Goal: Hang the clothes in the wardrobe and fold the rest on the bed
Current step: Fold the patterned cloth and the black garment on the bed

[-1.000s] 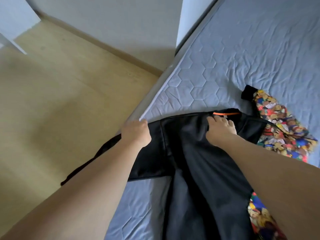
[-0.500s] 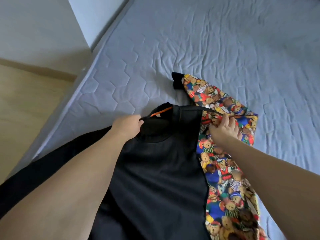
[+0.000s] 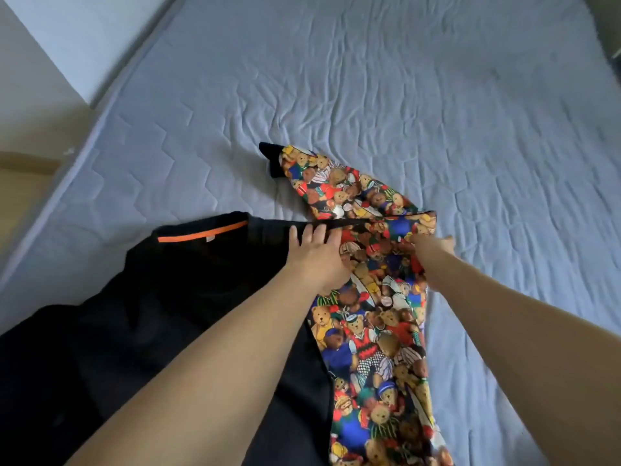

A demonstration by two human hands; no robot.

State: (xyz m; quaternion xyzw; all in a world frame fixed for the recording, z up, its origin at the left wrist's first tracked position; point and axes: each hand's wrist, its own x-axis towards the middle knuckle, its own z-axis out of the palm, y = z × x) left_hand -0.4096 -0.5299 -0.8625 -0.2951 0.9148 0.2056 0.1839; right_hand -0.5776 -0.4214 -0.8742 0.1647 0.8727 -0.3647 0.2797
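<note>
So right now it's folding time on the bed (image 3: 437, 95), no wardrobe or hanger anywhere in sight from where I'm looking. There's a black top (image 3: 188, 297) spread out flat near the left edge of the mattress, neckline pointing away with an orange strip (image 3: 203, 235) inside the collar, and its near-left part trails off toward the bed's edge. Lying right beside it, and partly under its right side, is a really loud teddy-bear print garment (image 3: 376, 331), with one sleeve angled up and away, ending in a black cuff (image 3: 270, 156). The left hand (image 3: 316, 260) is laid flat, fingers straight, right on the seam where the black shoulder meets the bear print, pressing down rather than grabbing anything. The right hand (image 3: 435, 245) is out at the far right edge of the bear print piece, up near its shoulder; it's blurry and mostly hidden behind the forearm, so I honestly can't tell if it's pinching the fabric or just resting on it. My read is they're laying out and smoothing the pile before an actual fold happens. Next move probably needs the bear print edge properly gripped and brought across, or the two garments separated first, since they overlap and folding one would drag the other. That loose sleeve wants tucking in too.
</note>
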